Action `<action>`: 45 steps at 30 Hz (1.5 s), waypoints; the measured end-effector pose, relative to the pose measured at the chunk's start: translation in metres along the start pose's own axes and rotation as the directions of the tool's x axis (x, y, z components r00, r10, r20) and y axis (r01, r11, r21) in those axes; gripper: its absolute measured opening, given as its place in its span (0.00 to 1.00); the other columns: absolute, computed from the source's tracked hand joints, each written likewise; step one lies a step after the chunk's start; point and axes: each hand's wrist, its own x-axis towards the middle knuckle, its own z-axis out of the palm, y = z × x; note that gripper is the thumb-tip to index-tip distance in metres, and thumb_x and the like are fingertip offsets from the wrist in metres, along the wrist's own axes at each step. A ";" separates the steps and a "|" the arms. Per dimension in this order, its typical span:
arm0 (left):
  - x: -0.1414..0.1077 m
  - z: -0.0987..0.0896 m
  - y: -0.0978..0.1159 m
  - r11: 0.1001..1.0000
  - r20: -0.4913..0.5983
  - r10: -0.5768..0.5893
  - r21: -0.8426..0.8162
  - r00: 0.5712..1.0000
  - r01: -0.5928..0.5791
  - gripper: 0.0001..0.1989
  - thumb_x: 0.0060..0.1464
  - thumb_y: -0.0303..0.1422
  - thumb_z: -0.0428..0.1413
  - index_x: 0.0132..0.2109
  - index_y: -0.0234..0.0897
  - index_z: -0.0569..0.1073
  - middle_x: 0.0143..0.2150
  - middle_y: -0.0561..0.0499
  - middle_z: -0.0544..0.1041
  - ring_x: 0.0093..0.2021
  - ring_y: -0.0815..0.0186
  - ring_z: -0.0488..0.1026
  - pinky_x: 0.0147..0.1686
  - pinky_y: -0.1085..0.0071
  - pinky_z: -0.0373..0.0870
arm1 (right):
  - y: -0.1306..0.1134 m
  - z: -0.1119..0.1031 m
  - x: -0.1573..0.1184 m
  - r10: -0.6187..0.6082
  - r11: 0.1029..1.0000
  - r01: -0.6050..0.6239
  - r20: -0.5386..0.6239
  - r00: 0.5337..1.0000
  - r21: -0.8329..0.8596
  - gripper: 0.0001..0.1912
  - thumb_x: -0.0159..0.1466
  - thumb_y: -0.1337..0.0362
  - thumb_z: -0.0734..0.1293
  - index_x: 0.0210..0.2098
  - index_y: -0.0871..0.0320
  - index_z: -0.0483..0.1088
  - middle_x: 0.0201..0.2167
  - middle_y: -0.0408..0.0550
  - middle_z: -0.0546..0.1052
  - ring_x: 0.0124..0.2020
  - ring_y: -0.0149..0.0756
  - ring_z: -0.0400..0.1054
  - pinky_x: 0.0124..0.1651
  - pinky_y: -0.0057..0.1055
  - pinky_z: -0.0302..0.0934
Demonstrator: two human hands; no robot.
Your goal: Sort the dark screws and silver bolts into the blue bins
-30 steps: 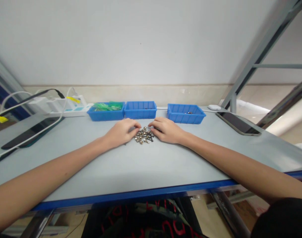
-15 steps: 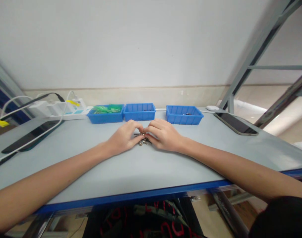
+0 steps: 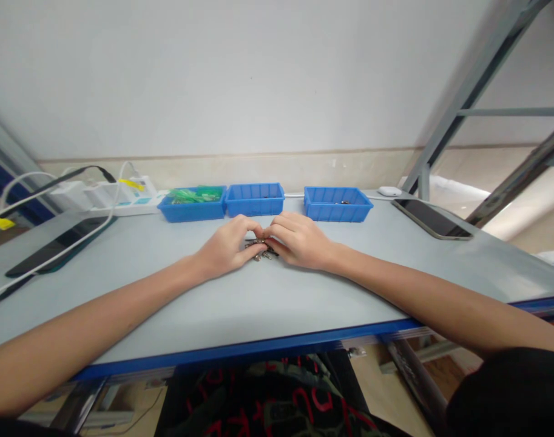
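My left hand [image 3: 229,246] and my right hand [image 3: 299,241] meet at the middle of the grey table. Thumb and fingers of each are pinched together, tip to tip, on a small metal piece whose kind is too small to make out. Directly beneath the fingertips lies a little pile of shiny metal parts [image 3: 264,255], partly hidden by the fingers. Both forearms rest on or just above the tabletop [image 3: 240,309].
Along the wall stand a blue bin of green plastic packets [image 3: 197,195] and two blue bins [image 3: 255,206] [image 3: 338,212] with a few small parts. Phones [image 3: 434,218] [image 3: 60,246] lie at both sides. A power strip [image 3: 122,203] with cables is at left; a white case [image 3: 389,191] at right.
The view has tilted slightly, so the table sits a little higher in the picture. Both hands stay pinched together over the metal pile, with only small finger shifts.
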 end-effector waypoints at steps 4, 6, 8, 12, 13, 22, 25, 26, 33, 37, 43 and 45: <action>0.001 0.000 0.001 0.998 -0.006 0.002 0.059 1.000 -0.002 0.08 0.56 0.33 0.54 0.41 0.36 0.64 0.37 0.50 0.72 0.39 0.65 0.69 0.41 0.68 0.66 | 0.001 0.000 0.001 0.009 1.000 -0.009 -0.019 1.000 0.003 0.11 0.67 0.66 0.54 0.37 0.61 0.67 0.30 0.50 0.72 0.32 0.35 0.60 0.34 0.31 0.53; 0.002 0.000 0.000 0.996 -0.019 0.002 0.093 1.000 -0.001 0.07 0.56 0.32 0.53 0.42 0.36 0.64 0.37 0.50 0.72 0.40 0.65 0.69 0.41 0.68 0.66 | 0.002 0.000 0.001 0.008 1.000 -0.008 -0.031 0.999 -0.013 0.11 0.67 0.66 0.54 0.36 0.61 0.67 0.29 0.50 0.71 0.31 0.35 0.60 0.33 0.31 0.53; 0.002 0.000 0.000 0.991 -0.037 0.005 0.135 0.999 0.000 0.07 0.56 0.32 0.53 0.42 0.36 0.64 0.37 0.50 0.73 0.40 0.65 0.69 0.41 0.67 0.65 | 0.003 0.000 0.001 0.006 0.999 -0.007 -0.050 0.999 -0.036 0.12 0.67 0.65 0.54 0.35 0.61 0.67 0.28 0.49 0.71 0.30 0.35 0.59 0.33 0.31 0.53; 0.003 0.000 -0.001 0.977 -0.056 -0.016 0.210 0.998 0.027 0.06 0.55 0.31 0.53 0.40 0.36 0.65 0.37 0.50 0.73 0.40 0.64 0.69 0.41 0.67 0.63 | 0.005 0.001 0.000 0.030 0.999 -0.032 -0.058 0.998 -0.040 0.12 0.67 0.65 0.54 0.35 0.61 0.67 0.28 0.50 0.70 0.30 0.35 0.60 0.33 0.31 0.53; 0.003 0.000 -0.001 0.974 -0.053 -0.026 0.224 0.998 0.038 0.05 0.55 0.32 0.53 0.39 0.36 0.65 0.37 0.50 0.73 0.40 0.64 0.69 0.41 0.67 0.62 | 0.006 0.002 0.000 0.041 0.999 -0.042 -0.051 0.998 -0.034 0.11 0.67 0.66 0.54 0.35 0.61 0.67 0.28 0.50 0.70 0.31 0.35 0.60 0.33 0.31 0.53; 0.004 -0.001 0.001 0.959 -0.027 -0.035 0.281 0.999 0.041 0.06 0.57 0.34 0.50 0.36 0.37 0.67 0.33 0.50 0.74 0.37 0.63 0.68 0.37 0.66 0.60 | 0.008 0.003 -0.003 0.066 0.998 -0.066 -0.048 0.997 0.006 0.09 0.66 0.66 0.55 0.35 0.60 0.66 0.29 0.49 0.70 0.32 0.35 0.60 0.35 0.31 0.54; 0.004 -0.001 0.001 0.961 -0.033 -0.026 0.273 0.999 0.034 0.06 0.57 0.34 0.50 0.37 0.36 0.67 0.33 0.51 0.73 0.36 0.63 0.68 0.37 0.66 0.60 | 0.008 0.003 -0.003 0.053 0.998 -0.054 -0.055 0.997 -0.016 0.09 0.66 0.67 0.56 0.35 0.60 0.66 0.29 0.49 0.71 0.32 0.35 0.60 0.34 0.31 0.54; 0.004 -0.001 0.001 0.962 -0.036 -0.025 0.273 0.999 0.033 0.06 0.57 0.34 0.50 0.37 0.36 0.68 0.33 0.51 0.73 0.36 0.63 0.68 0.37 0.66 0.60 | 0.008 0.003 -0.002 0.048 0.998 -0.050 -0.061 0.997 -0.024 0.09 0.66 0.67 0.56 0.35 0.61 0.66 0.28 0.49 0.71 0.31 0.35 0.60 0.34 0.31 0.54; 0.005 -0.001 0.002 0.970 -0.029 -0.023 0.241 0.999 0.029 0.05 0.56 0.32 0.51 0.37 0.36 0.69 0.31 0.52 0.74 0.36 0.63 0.69 0.37 0.66 0.60 | 0.008 0.003 -0.002 0.041 0.999 -0.043 -0.080 0.996 -0.020 0.10 0.66 0.66 0.55 0.34 0.61 0.66 0.28 0.49 0.70 0.30 0.34 0.59 0.33 0.30 0.53; 0.006 -0.001 0.003 0.971 -0.035 -0.022 0.237 0.999 0.030 0.05 0.55 0.32 0.51 0.37 0.35 0.69 0.30 0.52 0.74 0.35 0.64 0.69 0.37 0.66 0.60 | 0.008 0.003 -0.003 0.029 0.999 -0.030 -0.080 0.996 -0.014 0.10 0.66 0.66 0.55 0.35 0.61 0.66 0.28 0.49 0.70 0.31 0.34 0.60 0.34 0.30 0.53; 0.005 -0.001 0.002 0.972 -0.035 -0.004 0.234 0.999 0.012 0.05 0.56 0.32 0.51 0.37 0.35 0.69 0.29 0.52 0.74 0.35 0.64 0.69 0.37 0.67 0.60 | 0.009 0.005 -0.003 0.007 1.000 -0.009 -0.095 0.995 -0.022 0.10 0.66 0.65 0.56 0.35 0.62 0.67 0.28 0.49 0.71 0.31 0.35 0.61 0.33 0.30 0.55; 0.005 0.000 0.002 0.972 -0.038 0.000 0.234 0.999 0.009 0.05 0.56 0.32 0.51 0.37 0.35 0.69 0.29 0.53 0.74 0.35 0.64 0.69 0.36 0.67 0.60 | 0.009 0.005 -0.003 -0.001 1.000 -0.002 -0.103 0.995 -0.026 0.10 0.66 0.66 0.56 0.35 0.62 0.67 0.28 0.49 0.71 0.31 0.35 0.61 0.33 0.30 0.55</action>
